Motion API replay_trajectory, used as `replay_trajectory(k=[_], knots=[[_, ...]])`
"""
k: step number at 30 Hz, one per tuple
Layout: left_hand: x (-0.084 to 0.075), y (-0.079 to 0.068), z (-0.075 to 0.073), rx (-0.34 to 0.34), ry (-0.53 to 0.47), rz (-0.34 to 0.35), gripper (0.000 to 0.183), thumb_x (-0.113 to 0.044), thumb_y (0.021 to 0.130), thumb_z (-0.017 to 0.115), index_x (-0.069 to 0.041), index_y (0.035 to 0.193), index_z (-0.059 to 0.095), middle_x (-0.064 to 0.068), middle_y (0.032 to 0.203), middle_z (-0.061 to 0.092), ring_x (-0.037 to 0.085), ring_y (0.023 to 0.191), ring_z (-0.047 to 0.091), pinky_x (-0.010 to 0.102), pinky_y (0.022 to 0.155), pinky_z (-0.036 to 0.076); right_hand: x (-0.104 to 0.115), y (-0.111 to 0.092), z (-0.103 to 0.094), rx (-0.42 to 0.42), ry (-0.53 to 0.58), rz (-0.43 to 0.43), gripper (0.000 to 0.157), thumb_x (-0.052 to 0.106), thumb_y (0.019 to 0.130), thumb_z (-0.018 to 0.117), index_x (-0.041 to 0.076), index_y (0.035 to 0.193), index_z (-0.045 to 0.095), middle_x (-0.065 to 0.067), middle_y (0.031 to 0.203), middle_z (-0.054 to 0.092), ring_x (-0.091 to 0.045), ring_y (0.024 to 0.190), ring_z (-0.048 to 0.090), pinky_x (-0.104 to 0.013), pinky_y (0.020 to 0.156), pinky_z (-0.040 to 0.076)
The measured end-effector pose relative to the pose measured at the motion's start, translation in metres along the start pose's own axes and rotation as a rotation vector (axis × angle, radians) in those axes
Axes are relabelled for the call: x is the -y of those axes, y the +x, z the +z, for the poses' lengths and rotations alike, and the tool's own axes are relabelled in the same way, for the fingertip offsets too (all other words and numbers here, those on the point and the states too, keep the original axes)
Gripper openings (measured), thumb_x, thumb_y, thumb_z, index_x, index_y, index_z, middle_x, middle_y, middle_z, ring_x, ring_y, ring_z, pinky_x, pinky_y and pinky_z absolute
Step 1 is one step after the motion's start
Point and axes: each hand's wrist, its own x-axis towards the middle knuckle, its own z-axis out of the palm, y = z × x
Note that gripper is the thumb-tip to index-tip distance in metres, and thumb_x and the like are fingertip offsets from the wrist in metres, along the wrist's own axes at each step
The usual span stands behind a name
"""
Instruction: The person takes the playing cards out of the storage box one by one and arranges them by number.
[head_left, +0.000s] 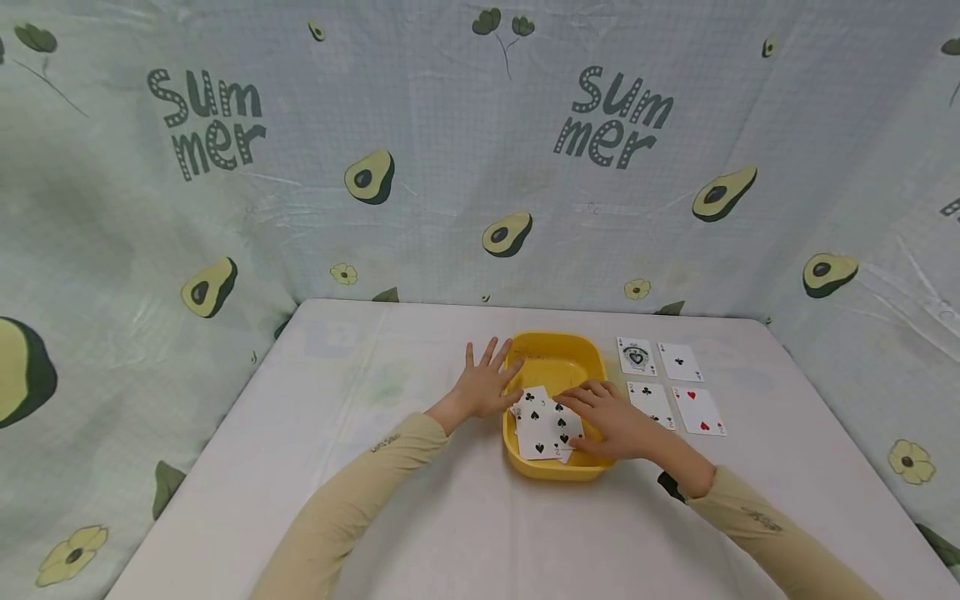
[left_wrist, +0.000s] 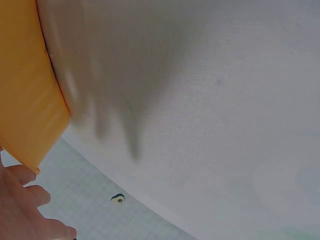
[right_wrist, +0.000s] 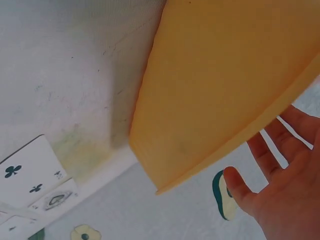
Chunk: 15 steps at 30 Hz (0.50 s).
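A yellow plastic tub [head_left: 558,342] stands on the table with several loose playing cards [head_left: 536,425] piled in its near half, spades and clubs face up. My left hand [head_left: 483,383], fingers spread, is at the tub's left rim with the thumb close to the cards. Over the tub's right side my right hand [head_left: 607,421] reaches in, its fingers extended above the cards. Whether those fingertips touch a card cannot be made out. The right wrist view shows the relaxed right fingers [right_wrist: 265,155] beside the tub's rim, with no card held.
Right of the tub, face-up cards lie in two rows: an ornate ace [head_left: 637,357], an ace of clubs [head_left: 680,363], a clubs card [head_left: 651,403] and a two of hearts [head_left: 699,410]. A small black item [head_left: 670,486] shows under the right wrist. Printed cloth [head_left: 435,225] hangs behind the table.
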Motion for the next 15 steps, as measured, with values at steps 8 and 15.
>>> replay_trajectory(k=[8,15], knots=[[-0.002,-0.001,0.0,0.003,0.01,-0.008,0.057,-0.049,0.092,0.03,-0.021,0.141,0.027,0.011,0.151,0.01,0.034,0.138,0.008,0.064,0.103,0.01,0.002,0.007,0.016,0.024,-0.028,-0.044,0.064,0.041,0.076,0.065,0.009,0.129,0.045,-0.003,0.124,0.051,-0.023,0.111,0.041,-0.049,0.091,0.034],[-0.003,-0.003,-0.001,-0.015,0.007,-0.005,0.055,-0.047,0.092,0.032,-0.02,0.141,0.029,0.012,0.15,0.013,0.035,0.138,0.011,0.064,0.102,0.012,0.001,0.009,0.023,0.053,-0.059,-0.067,0.068,0.048,0.075,0.063,0.009,0.128,0.046,-0.006,0.125,0.051,-0.025,0.111,0.041,-0.05,0.089,0.033]])
